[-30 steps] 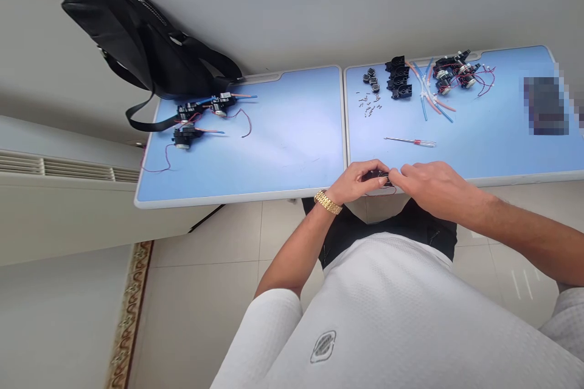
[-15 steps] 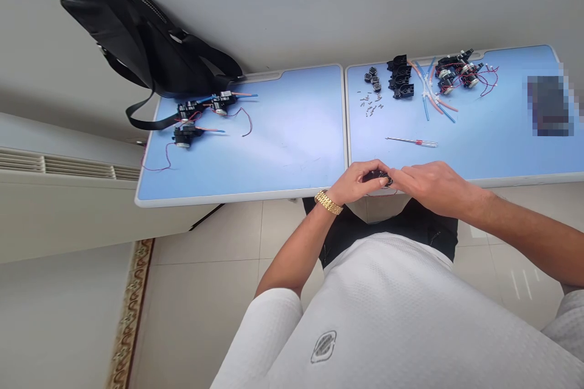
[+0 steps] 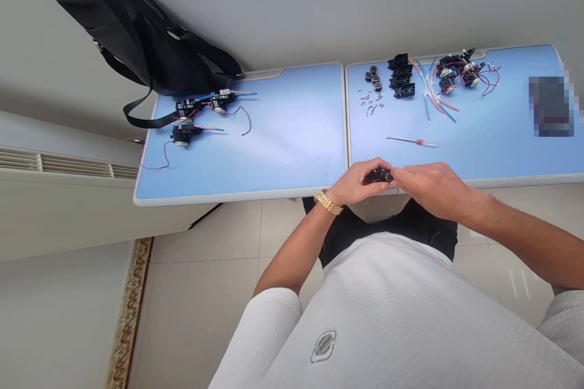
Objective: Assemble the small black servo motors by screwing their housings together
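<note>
Because the left hand (image 3: 358, 182) has its fingers and thumb wrapped around the small black part (image 3: 378, 176), that grip looks settled, with the part over the near edge of the tabletop (image 3: 483, 146). From the part, the right hand (image 3: 426, 185) is at three o'clock, fingertips at the exposed end; whether they pinch it or only press, I cannot tell. It is probably light, and seems to be stiff, smooth plastic, so it could slip or twist if squeezed near one end. Its long sides look like the best place to hold it, leaving the round end face clear. A thin wire (image 3: 393, 189) curls between four and five o'clock, likely soft and easily strained, so not something to pull on. A screwdriver (image 3: 413, 141) lies between one and two o'clock, small metal bits (image 3: 371, 102) toward twelve.
</note>
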Action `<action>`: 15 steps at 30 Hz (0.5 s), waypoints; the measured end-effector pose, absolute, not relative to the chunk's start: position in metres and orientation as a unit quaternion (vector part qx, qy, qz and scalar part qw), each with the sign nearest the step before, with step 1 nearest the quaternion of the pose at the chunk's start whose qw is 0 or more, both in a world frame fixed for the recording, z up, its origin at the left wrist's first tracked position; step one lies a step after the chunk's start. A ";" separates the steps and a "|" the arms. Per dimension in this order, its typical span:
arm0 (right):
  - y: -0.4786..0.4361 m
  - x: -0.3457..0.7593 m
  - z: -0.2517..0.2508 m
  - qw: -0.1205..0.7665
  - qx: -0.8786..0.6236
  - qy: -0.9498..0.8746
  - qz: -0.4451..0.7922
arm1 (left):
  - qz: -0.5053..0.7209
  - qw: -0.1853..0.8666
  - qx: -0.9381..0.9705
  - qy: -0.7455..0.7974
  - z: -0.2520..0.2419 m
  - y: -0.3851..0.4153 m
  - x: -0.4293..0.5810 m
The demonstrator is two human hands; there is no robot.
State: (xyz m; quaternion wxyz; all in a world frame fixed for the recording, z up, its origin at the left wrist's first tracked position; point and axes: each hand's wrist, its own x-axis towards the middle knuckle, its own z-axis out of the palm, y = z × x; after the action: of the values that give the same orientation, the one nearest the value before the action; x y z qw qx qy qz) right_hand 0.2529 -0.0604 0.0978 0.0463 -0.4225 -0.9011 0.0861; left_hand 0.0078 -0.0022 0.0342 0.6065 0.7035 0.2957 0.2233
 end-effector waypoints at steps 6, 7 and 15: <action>-0.057 0.247 0.109 0.015 -0.480 -0.864 0.154 | 0.214 0.553 0.733 0.334 0.034 -0.006 0.014; -0.057 0.246 0.111 0.006 -0.491 -0.855 0.166 | 0.215 0.544 0.736 0.341 0.033 -0.007 0.015; -0.046 0.242 0.121 -0.007 -0.598 -0.751 0.279 | 0.229 0.472 0.771 0.360 0.019 -0.013 0.020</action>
State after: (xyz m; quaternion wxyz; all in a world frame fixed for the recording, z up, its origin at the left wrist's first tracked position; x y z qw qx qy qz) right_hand 0.2419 -0.0458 0.1209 -0.0068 -0.5984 -0.7510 0.2790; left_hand 0.0204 -0.0131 0.0192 0.4724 0.7713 0.3600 0.2286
